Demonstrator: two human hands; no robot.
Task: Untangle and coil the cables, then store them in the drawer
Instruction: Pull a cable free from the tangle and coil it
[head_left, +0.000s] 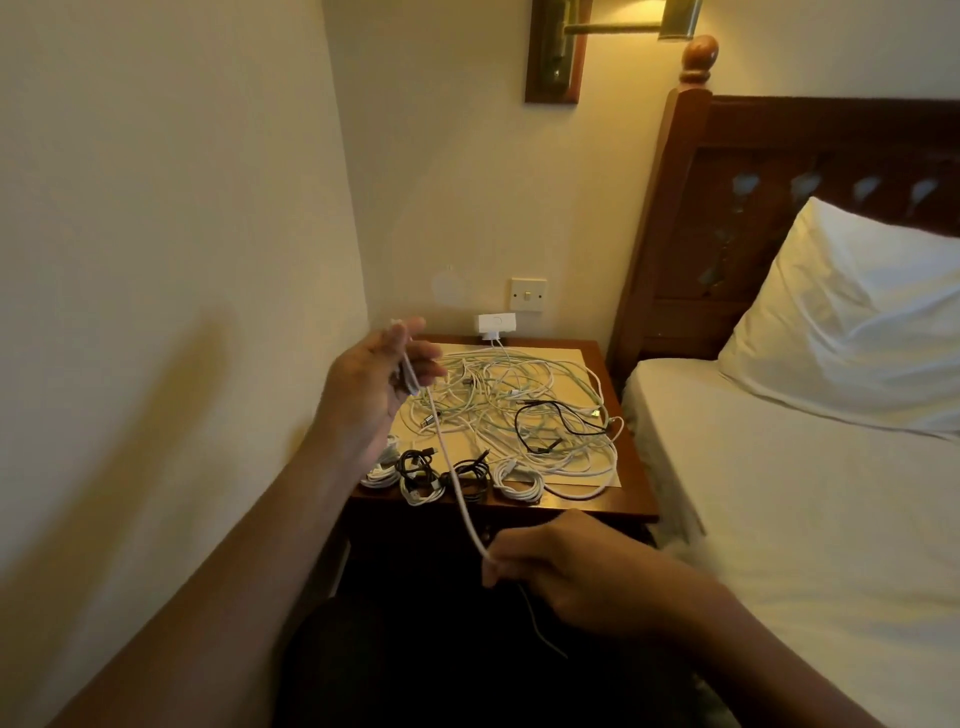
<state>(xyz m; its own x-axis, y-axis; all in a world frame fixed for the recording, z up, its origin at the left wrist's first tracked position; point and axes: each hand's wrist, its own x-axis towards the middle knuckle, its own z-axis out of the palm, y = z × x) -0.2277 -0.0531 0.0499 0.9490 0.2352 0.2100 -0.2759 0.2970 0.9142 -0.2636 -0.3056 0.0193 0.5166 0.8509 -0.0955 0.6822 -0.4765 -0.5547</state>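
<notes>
White cable (458, 493) held in loops by left hand (371, 387), pinched by right hand (553, 569). Risk: loops shed, coil undone, if tension lost.

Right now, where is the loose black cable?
In the head view, the loose black cable lies on the right half of the nightstand, draped over the tangle of white cables, on the side nearest the bed.
</notes>
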